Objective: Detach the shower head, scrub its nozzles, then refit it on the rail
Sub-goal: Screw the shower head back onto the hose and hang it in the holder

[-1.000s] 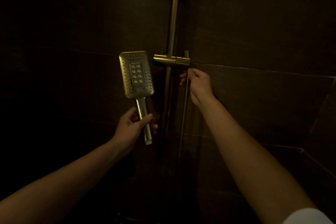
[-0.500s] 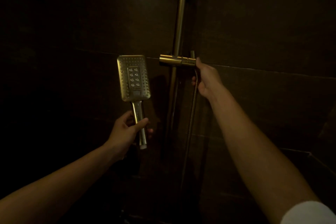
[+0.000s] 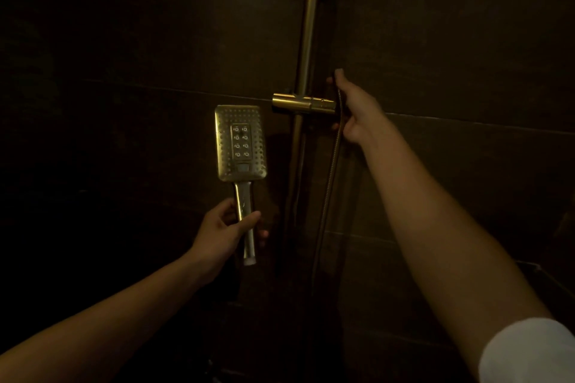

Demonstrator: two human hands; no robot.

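Observation:
My left hand (image 3: 222,232) grips the handle of a gold rectangular shower head (image 3: 240,143), held upright with its nozzle face toward me. It is off the hose; the handle's lower end is bare. A gold vertical rail (image 3: 306,40) runs up the dark tiled wall, with a horizontal gold holder (image 3: 303,103) clamped on it. My right hand (image 3: 357,109) is at the holder's right end, gripping the top of the metal hose (image 3: 326,196), which hangs down from there.
Dark tiles cover the wall (image 3: 451,40) all around. A ledge edge (image 3: 535,267) shows at the lower right. The light is dim and the floor is not visible.
My right hand has risen with the hose end from below the holder to beside its right end. The shower head has stayed in my left hand, just left of the rail.

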